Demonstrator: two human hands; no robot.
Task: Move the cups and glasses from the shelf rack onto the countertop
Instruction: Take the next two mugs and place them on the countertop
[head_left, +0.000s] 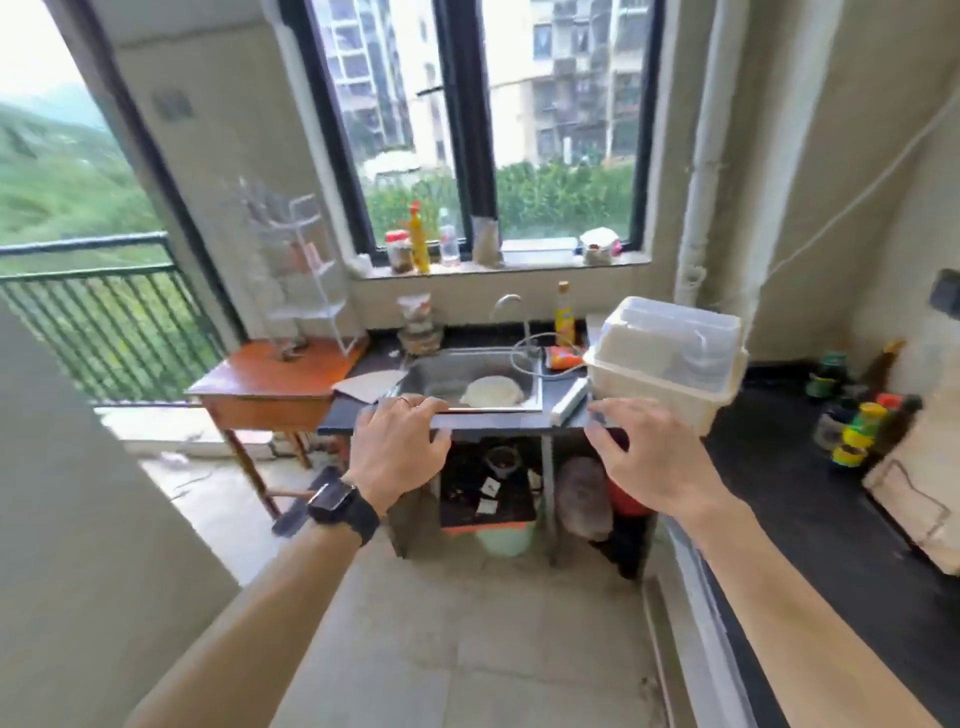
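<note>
White wire, tall and upright: that's the shelf rack, standing on the wooden table, and the cups and glasses should be on its tiers. Blur smears it. I make out a pinkish shape on a middle tier, but I can't tell single cups apart.

Now the relation that matters. The rack lies up and to the left of my left hand, well beyond it. Its tiers are stacked one above another, so its long axis runs straight up. My left hand is clearly the nearer. My right hand sits on the far side of the left from the rack. Both are held out ahead of me, backs up, fingers loosely spread and relaxed, nothing in either.

I judge we're at the very start, and the first reach belongs to the left hand, forward and leftward. The landing zone, the dark countertop, runs just right of and below my right hand. Another stretch of it frames the steel sink straight beyond both hands. A lidded plastic dish box sits just above the right hand.

Writing? A yellow bottle by the tap and a jar on the window sill carry labels, all too blurred to read.
</note>
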